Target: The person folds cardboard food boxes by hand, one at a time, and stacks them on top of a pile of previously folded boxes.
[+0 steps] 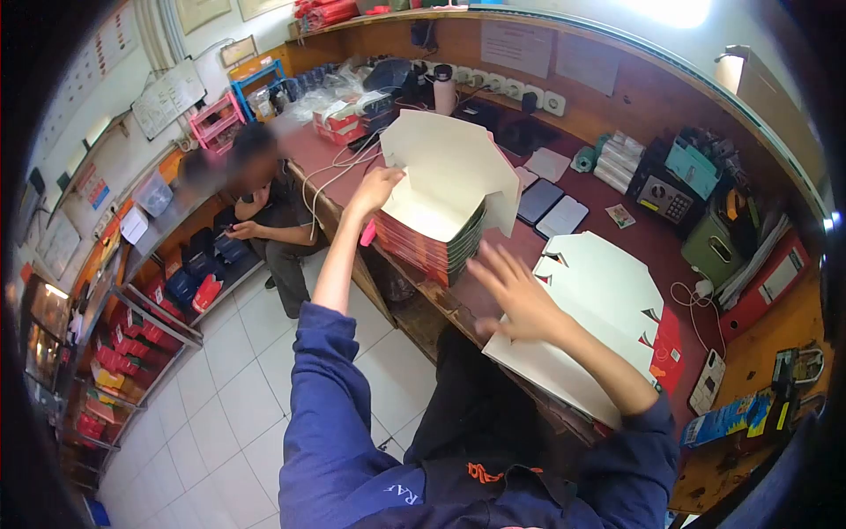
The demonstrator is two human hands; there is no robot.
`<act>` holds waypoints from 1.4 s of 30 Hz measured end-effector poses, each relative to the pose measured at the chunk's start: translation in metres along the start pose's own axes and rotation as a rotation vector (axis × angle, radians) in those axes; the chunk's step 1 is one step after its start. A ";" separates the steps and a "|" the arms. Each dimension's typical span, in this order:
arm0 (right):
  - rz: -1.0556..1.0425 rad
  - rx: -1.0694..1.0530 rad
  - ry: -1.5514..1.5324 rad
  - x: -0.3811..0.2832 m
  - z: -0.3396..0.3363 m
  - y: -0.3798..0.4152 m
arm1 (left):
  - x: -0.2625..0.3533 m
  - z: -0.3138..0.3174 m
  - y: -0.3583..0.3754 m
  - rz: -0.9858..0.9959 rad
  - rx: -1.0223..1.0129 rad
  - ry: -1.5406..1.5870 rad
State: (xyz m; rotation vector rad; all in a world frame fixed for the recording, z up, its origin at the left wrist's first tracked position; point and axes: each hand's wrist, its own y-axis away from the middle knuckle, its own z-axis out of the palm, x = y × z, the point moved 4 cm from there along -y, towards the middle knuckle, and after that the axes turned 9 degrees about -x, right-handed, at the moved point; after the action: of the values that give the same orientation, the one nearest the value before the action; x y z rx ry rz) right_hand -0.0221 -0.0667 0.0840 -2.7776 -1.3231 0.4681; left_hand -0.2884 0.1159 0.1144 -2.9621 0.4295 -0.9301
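Note:
A stack of nested cardboard food boxes with printed red and dark sides stands at the table's edge. The top box shows a pale inside, its lid flap raised at the back and a side flap sticking out to the right. My left hand pinches the left rim of this top box. To the right of the stack, my right hand hovers with spread fingers, slightly blurred and holding nothing. Beneath it lies a pile of flat, unfolded box blanks, white side up.
Behind the stack are a tumbler and two phones. A small safe, red binder and power strip line the right. At left, a person sits beside shelves.

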 end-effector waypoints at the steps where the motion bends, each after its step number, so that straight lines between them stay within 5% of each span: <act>1: 0.048 -0.190 -0.038 -0.004 0.005 0.026 | 0.000 0.000 -0.001 0.003 -0.006 0.005; 3: 0.145 -0.524 -0.030 -0.009 0.011 0.068 | 0.016 -0.006 0.007 0.225 0.278 -0.153; 8: 0.184 -0.408 -0.051 0.004 0.009 0.101 | 0.108 0.007 0.031 0.481 0.299 0.039; 10: 0.102 -0.202 -0.109 0.001 -0.001 0.101 | 0.143 0.023 0.038 0.488 0.081 0.348; 13: 0.277 -0.362 -0.184 0.004 -0.011 0.103 | 0.177 0.053 0.046 0.652 -0.182 0.364; 17: 0.308 0.086 -0.018 0.008 -0.074 0.116 | 0.197 0.109 0.063 1.000 -0.851 0.199; 19: 0.196 0.354 0.124 0.005 -0.124 0.122 | 0.216 0.122 0.074 0.802 -0.739 0.212; 21: 0.279 0.483 0.168 0.005 -0.163 0.131 | 0.239 0.126 0.072 0.823 -0.514 0.476; 22: 0.264 0.601 0.555 -0.009 -0.180 0.130 | 0.242 0.127 0.068 0.620 -0.521 0.678; 23: 0.240 0.704 0.945 -0.024 -0.187 0.127 | 0.257 0.114 0.070 0.813 -0.339 0.830; 24: 0.241 0.705 0.956 -0.023 -0.181 0.125 | 0.264 0.109 0.068 0.840 -0.239 0.974; 26: 0.286 0.887 0.751 -0.009 -0.154 0.125 | 0.276 0.101 0.061 0.834 -0.034 1.283; 28: 0.322 0.605 0.522 -0.002 -0.124 0.119 | 0.295 0.087 0.067 0.817 -0.042 1.531; 30: 0.044 0.559 -0.074 0.002 -0.105 0.114 | 0.308 0.089 0.063 0.709 -0.123 1.937; 34: -0.286 0.693 -0.619 -0.009 -0.104 0.098 | 0.333 0.101 0.065 0.683 0.004 2.032; 37: -0.096 0.780 -1.057 0.007 -0.112 0.102 | 0.344 0.102 0.069 0.699 0.211 1.811; 39: -0.122 0.877 -1.022 0.015 -0.121 0.099 | 0.343 0.107 0.070 0.735 0.253 1.647; 42: -0.101 1.189 -0.824 0.025 -0.126 0.096 | 0.343 0.125 0.062 0.651 -0.102 1.963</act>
State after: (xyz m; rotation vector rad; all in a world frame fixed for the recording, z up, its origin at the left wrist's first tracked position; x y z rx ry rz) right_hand 0.1010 -0.0963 0.1829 -1.5170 -0.7357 1.7653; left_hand 0.0355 -0.0425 0.1977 -0.6685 1.1214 -3.0100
